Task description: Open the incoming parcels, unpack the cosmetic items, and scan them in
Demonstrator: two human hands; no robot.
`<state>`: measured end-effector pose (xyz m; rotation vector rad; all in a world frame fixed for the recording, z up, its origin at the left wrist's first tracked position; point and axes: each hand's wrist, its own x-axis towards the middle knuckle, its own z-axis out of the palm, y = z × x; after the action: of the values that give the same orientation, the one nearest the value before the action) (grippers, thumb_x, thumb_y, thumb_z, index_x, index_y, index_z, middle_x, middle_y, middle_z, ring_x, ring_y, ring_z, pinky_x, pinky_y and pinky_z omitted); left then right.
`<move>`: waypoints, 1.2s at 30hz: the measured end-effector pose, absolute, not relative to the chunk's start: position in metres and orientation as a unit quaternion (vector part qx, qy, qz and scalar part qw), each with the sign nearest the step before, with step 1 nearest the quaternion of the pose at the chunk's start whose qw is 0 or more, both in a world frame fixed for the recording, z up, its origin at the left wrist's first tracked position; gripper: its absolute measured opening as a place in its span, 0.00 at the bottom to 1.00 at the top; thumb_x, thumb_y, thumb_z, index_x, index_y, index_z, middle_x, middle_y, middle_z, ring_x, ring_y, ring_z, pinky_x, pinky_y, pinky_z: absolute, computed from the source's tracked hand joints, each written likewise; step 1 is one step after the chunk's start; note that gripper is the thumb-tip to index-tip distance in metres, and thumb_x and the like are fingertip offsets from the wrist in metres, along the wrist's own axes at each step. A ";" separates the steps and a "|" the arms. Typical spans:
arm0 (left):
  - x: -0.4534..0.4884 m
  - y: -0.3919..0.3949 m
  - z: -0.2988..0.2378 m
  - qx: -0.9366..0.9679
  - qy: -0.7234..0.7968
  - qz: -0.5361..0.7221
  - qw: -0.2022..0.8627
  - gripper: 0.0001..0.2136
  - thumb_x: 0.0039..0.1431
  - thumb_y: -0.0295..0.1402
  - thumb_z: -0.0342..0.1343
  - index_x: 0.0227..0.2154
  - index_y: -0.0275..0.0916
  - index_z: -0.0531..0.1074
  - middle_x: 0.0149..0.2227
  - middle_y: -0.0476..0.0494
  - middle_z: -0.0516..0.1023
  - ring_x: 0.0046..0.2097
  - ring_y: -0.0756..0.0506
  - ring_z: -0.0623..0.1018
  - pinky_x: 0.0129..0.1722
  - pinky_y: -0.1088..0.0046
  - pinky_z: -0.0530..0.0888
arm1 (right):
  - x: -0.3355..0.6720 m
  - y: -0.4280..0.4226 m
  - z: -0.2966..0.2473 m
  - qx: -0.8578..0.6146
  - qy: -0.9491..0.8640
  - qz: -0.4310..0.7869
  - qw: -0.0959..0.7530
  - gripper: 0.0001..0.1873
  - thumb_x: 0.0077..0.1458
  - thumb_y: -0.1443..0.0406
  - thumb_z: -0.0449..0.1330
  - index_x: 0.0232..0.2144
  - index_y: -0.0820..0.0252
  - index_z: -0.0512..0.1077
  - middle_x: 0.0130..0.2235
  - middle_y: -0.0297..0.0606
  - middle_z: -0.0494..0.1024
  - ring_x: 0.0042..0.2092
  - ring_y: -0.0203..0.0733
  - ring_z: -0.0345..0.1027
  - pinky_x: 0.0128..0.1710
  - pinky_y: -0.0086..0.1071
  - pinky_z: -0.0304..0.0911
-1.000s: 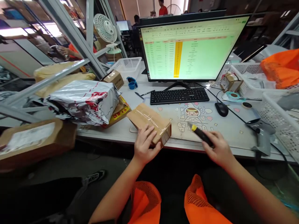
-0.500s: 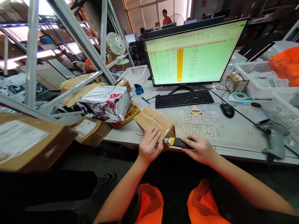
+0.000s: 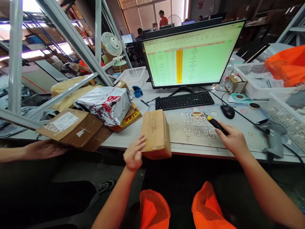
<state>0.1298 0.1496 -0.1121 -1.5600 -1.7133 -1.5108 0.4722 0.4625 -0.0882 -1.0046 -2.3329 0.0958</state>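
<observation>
A taped brown cardboard box (image 3: 156, 133) stands at the desk's front edge, turned lengthwise toward me. My left hand (image 3: 133, 155) grips its near left corner, fingers curled against the side. My right hand (image 3: 232, 140) rests on the desk mat to the right of the box and is closed around a black utility knife with a yellow tip (image 3: 215, 123), which points up and left, away from the box.
Another person's hand (image 3: 45, 149) at the left holds a flat cardboard parcel (image 3: 71, 126) at the desk edge. A silver plastic parcel (image 3: 105, 103) lies behind it. Keyboard (image 3: 184, 99), mouse (image 3: 227, 111), monitor (image 3: 192, 54), barcode scanner (image 3: 273, 136) and white baskets (image 3: 283, 114) sit around the desk.
The box has been turned from slanting across the desk to lengthwise. My right hand drew the knife away from the box's end to the right. A person's hand brought a flat parcel to the left edge.
</observation>
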 end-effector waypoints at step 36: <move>0.163 0.221 -0.103 -0.568 -0.629 -0.462 0.262 0.24 0.54 0.36 0.66 0.53 0.42 0.70 0.52 0.35 0.79 0.59 0.33 0.78 0.58 0.47 0.75 | 0.406 0.377 -0.070 -0.061 -0.950 0.080 0.296 0.20 0.68 0.57 0.61 0.58 0.56 0.78 0.42 0.45 0.80 0.39 0.44 0.74 0.38 0.36 0.71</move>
<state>0.1629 0.2213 -0.1035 -1.5372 -1.7019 -1.2503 0.4060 0.3766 -0.0698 -0.1614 -2.5275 0.2133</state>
